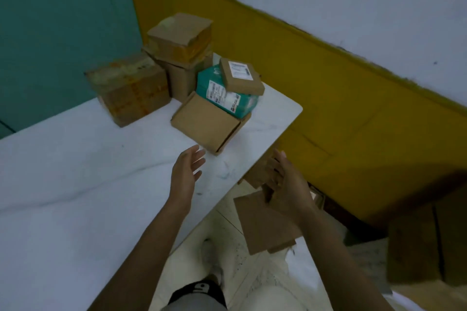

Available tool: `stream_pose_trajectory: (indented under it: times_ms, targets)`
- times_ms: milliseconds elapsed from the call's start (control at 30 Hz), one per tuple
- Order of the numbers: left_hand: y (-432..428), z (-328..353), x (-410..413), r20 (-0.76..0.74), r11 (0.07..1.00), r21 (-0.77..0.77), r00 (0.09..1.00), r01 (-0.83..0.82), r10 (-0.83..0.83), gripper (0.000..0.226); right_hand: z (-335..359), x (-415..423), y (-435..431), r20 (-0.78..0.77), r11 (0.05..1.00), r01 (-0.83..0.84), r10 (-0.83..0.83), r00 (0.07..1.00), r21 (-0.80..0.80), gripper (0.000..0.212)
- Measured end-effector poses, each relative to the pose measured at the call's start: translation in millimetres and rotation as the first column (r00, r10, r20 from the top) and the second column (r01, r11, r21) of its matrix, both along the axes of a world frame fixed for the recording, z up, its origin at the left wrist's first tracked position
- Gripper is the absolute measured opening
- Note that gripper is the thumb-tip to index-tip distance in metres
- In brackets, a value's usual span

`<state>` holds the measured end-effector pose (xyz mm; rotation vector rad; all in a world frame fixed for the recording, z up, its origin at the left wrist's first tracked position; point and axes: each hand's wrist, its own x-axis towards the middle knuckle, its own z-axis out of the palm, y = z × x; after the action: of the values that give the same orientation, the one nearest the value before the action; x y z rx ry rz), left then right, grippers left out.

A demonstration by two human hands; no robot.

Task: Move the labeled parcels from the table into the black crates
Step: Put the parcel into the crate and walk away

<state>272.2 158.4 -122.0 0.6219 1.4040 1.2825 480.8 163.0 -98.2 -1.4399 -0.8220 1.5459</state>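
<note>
the left hand (188,171) is open, fingers out, over the tabletop (75,184) near a flat brown parcel (206,124). the right hand (285,184) looks open too, over blurry brown parcels (265,225) past the tabletop edge. a small labeled parcel (241,76) sits on a green parcel (214,91).

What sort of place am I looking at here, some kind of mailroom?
Probably a small parcel-sorting or dispatch room. Taped cardboard boxes are piled on a white table, a small box and a teal parcel carry printed shipping labels, and the painted wall is bare.
</note>
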Motion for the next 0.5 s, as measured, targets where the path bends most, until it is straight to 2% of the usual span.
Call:
stream_pose_trajectory:
  times_ms: [67, 200, 333, 500]
  targets:
    - [35.7, -14.8, -2.6, 0.001, 0.997, -0.074, 1.0, -0.016, 0.016, 0.038, -9.6, -1.7, 38.7, 0.0, 0.999, -0.004, 0.004, 1.0, -0.033, 0.048]
    - [86.0, -37.6, -14.4, -0.02, 0.98, -0.192, 0.998, -0.062, 0.059, 0.034, -27.6, -8.1, 108.8, 0.05, 0.995, 0.002, 0.003, 0.999, -0.097, 0.051]
    - [106.7, -58.3, -26.2, -0.058, 0.961, -0.26, 0.994, -0.099, 0.087, 0.021, -46.9, -17.1, 153.1, 0.042, 0.984, -0.019, 0.027, 0.999, -0.177, 0.039]
    - [125.5, -77.8, -25.9, 0.017, 0.909, -0.393, 0.987, -0.139, 0.159, 0.03, -73.4, -24.5, 200.0, 0.027, 0.931, -0.036, 0.049, 0.998, -0.364, 0.043]
